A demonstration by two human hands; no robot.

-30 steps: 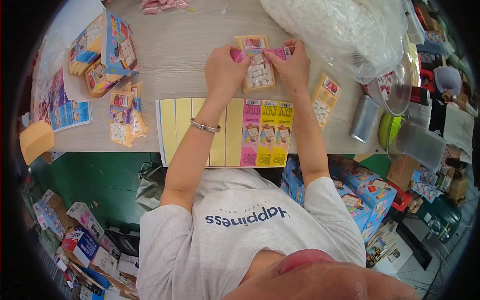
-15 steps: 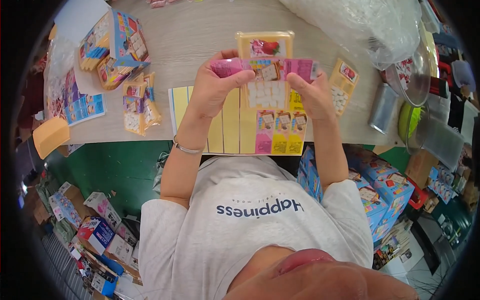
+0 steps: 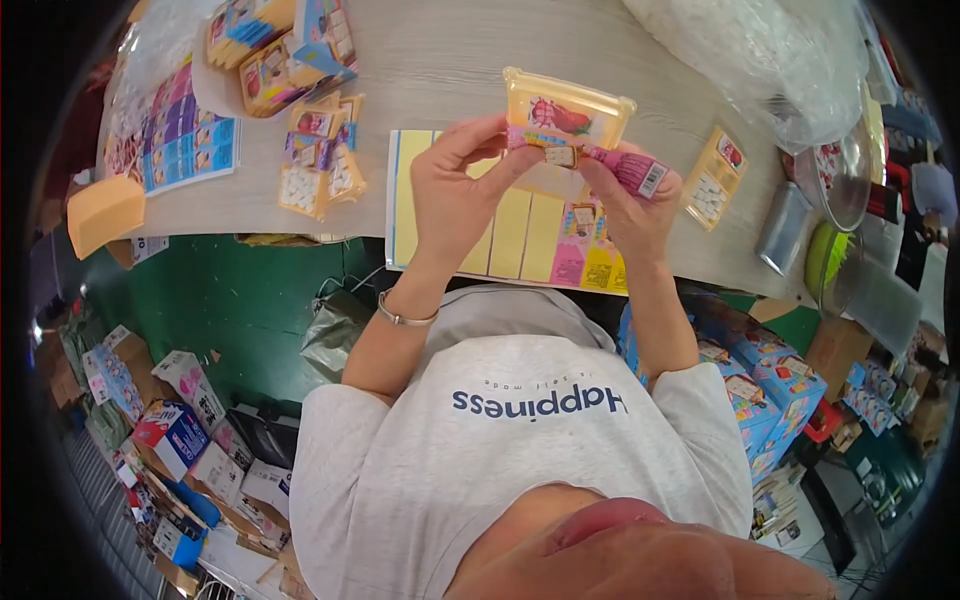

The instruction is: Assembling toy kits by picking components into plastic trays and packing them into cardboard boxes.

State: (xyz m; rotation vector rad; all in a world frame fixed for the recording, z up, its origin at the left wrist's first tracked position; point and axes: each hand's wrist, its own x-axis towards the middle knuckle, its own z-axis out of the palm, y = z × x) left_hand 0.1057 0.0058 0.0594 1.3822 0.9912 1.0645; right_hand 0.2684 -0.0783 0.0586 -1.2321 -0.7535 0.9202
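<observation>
Between both hands, over the table, I hold a pale yellow plastic blister pack (image 3: 575, 95) with a strawberry picture on it, tilted. A pink sticker label (image 3: 632, 170) lies across its middle, its right end sticking out past the pack's side. My left hand (image 3: 460, 185) is closed on the pack's left side, thumb on the front near the label. My right hand (image 3: 635, 215) pinches the right side, its thumb pressing by the label. Beneath them is a yellow backing sheet (image 3: 510, 240) with several pink and yellow labels at its right, partly hidden by my right hand.
At the left stand an open blue carton of packs (image 3: 325, 40), labelled packs (image 3: 305, 165), printed label sheets (image 3: 190, 145) and an orange-yellow tray (image 3: 103, 215). On the right are another pack (image 3: 717, 180), a plastic bag (image 3: 740, 60) and a metal can (image 3: 785, 225). Blue cartons (image 3: 770, 380) sit below the table.
The pack has tipped and turned, so its lower part with white pieces is now mostly hidden. The label's right end has swung downward. The whole view has shifted slightly.
</observation>
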